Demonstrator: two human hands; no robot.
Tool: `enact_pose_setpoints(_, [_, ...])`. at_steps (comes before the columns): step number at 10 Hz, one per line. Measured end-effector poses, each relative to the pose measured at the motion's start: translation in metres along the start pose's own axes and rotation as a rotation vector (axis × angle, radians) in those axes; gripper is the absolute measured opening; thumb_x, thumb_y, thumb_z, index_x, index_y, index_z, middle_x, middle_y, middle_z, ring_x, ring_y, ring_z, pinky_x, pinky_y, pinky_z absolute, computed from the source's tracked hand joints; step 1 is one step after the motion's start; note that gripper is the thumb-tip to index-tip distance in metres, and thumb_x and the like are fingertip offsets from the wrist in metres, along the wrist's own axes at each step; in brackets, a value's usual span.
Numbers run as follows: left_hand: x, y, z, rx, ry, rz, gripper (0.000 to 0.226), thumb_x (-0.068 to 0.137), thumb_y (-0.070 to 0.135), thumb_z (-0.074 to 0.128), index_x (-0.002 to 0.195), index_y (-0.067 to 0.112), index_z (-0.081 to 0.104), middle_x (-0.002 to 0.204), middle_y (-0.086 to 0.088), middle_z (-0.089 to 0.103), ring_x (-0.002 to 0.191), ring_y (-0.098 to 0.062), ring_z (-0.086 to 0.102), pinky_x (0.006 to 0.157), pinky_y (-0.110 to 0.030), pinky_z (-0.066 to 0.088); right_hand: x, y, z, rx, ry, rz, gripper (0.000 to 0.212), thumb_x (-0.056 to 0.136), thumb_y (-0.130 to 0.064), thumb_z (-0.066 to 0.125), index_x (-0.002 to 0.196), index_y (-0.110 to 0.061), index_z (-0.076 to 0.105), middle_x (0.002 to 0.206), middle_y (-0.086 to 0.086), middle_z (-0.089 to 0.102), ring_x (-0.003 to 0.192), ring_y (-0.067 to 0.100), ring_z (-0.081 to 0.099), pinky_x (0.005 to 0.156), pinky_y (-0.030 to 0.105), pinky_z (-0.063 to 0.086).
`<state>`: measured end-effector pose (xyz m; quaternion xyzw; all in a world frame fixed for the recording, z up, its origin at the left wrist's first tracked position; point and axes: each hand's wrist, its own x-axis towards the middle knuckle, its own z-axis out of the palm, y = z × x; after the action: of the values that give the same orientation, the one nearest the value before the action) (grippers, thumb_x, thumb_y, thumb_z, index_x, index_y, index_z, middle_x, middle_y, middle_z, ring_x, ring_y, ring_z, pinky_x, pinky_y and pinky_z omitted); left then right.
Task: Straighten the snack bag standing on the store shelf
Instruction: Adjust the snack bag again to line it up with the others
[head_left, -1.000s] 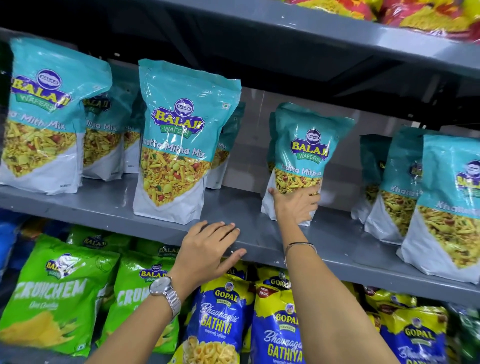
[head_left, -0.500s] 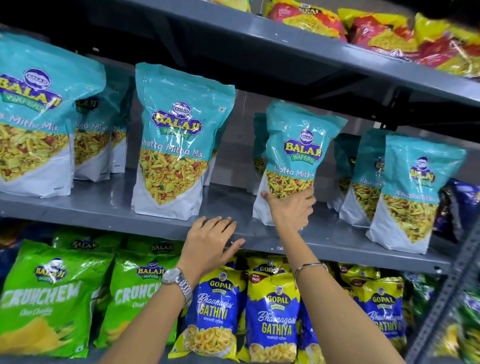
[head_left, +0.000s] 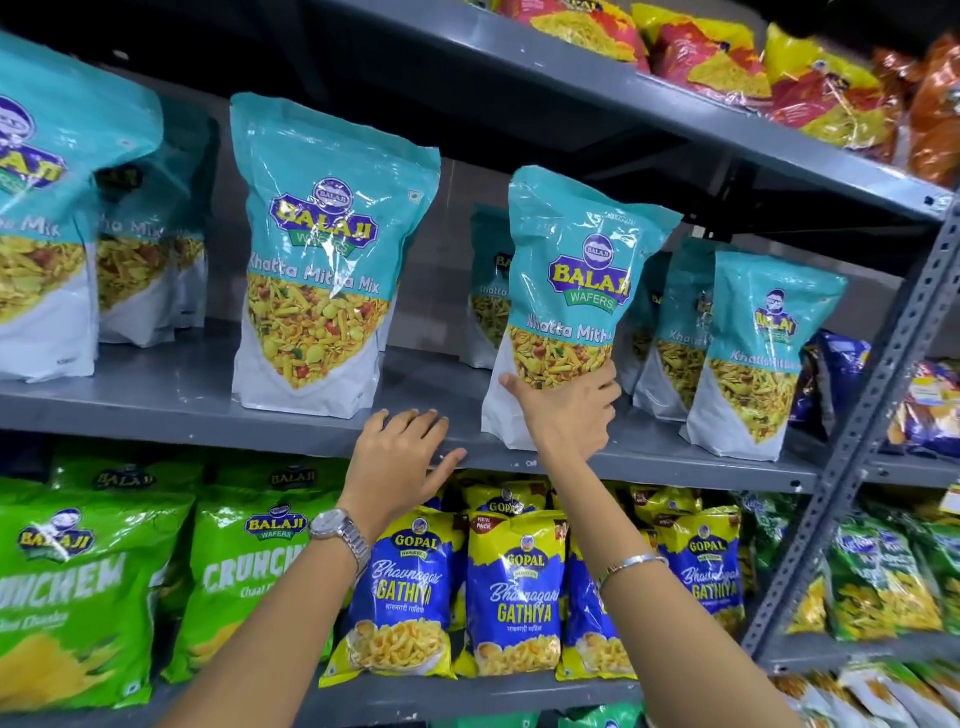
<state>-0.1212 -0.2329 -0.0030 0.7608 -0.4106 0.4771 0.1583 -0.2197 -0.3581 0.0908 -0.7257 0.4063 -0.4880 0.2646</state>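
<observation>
Two bare forearms are shown, no sleeves being visible. A silver metal-link wristwatch (head_left: 340, 535) is worn on the left wrist; a thin silver bangle (head_left: 631, 564) is worn on the right.

Snack bag (head_left: 569, 291) now more upright

Snack bag (head_left: 574, 291) on shelf (head_left: 171, 400), between neighbouring bags (head_left: 317, 270).

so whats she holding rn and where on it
The right hand grips the teal Khatta Mitha snack bag by its lower front. The left hand rests on the shelf edge, holding nothing.
</observation>
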Motion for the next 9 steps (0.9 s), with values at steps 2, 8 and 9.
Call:
enact_pose_setpoints(2, [0.000,0.000,-0.002,-0.008,-0.014,-0.007,0.052,0.089,0.050,0.040,0.103,0.011,0.071,0.103,-0.007,0.074,0.094,-0.025,0.068,0.082,-0.040,0.052,0.001,0.000,-0.002,0.017,-0.063,0.007,0.128,0.056,-0.057,0.083,0.149,-0.008,0.009,0.150,0.018,0.025,0.136,0.040,0.031,0.101,0.055,0.038])
enact_pose_setpoints(8, [-0.002,-0.001,0.003,0.008,0.031,0.002,0.047,0.089,0.048,0.046,0.102,0.011,0.070,0.104,-0.006,0.073,0.095,-0.024,0.068,0.083,-0.041,0.050,0.004,-0.007,0.027,0.050,-0.047,-0.014,0.126,0.063,-0.048,0.083,0.151,-0.008,0.002,0.156,0.018,0.017,0.143,0.036,0.022,0.108,0.055,0.033])
enact_pose_setpoints(9, [-0.002,-0.001,0.003,0.003,0.028,-0.003,0.048,0.089,0.049,0.045,0.103,0.011,0.071,0.104,-0.006,0.073,0.096,-0.024,0.068,0.083,-0.041,0.050,0.006,-0.009,0.032,0.056,-0.053,-0.013,0.126,0.063,-0.048,0.083,0.151,-0.007,0.003,0.157,0.019,0.016,0.143,0.036,0.022,0.109,0.056,0.032])
